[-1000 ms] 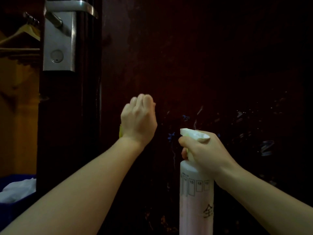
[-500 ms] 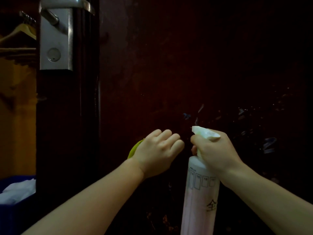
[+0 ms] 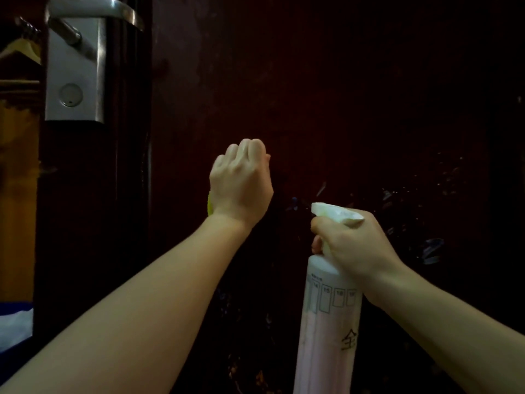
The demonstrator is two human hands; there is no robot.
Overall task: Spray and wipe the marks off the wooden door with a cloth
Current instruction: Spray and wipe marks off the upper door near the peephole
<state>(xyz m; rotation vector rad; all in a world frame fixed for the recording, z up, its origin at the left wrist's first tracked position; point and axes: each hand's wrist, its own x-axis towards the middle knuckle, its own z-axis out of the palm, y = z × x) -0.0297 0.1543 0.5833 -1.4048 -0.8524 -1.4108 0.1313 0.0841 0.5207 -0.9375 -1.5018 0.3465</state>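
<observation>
hands at dark wooden door

left hand (image 3: pixel 241 183) fisted on yellow-green cloth (image 3: pixel 210 207), pressed to wooden door (image 3: pixel 326 95). right hand (image 3: pixel 352 243) gripping neck of upright spray bottle (image 3: pixel 326 322), nozzle facing pale marks (image 3: pixel 431 248). silver lock plate (image 3: pixel 75 72) upper left.

Two bare hands: left hand (image 3: pixel 241 180), right hand (image 3: pixel 352 243). One spray bottle (image 3: pixel 326 322). One yellow-green cloth (image 3: pixel 210 207), only an edge showing. One dark wooden door (image 3: pixel 312 95). One metal lock plate (image 3: pixel 74 72) with one lever handle (image 3: pixel 93 10). One wooden hanger (image 3: pixel 21 49).
</observation>
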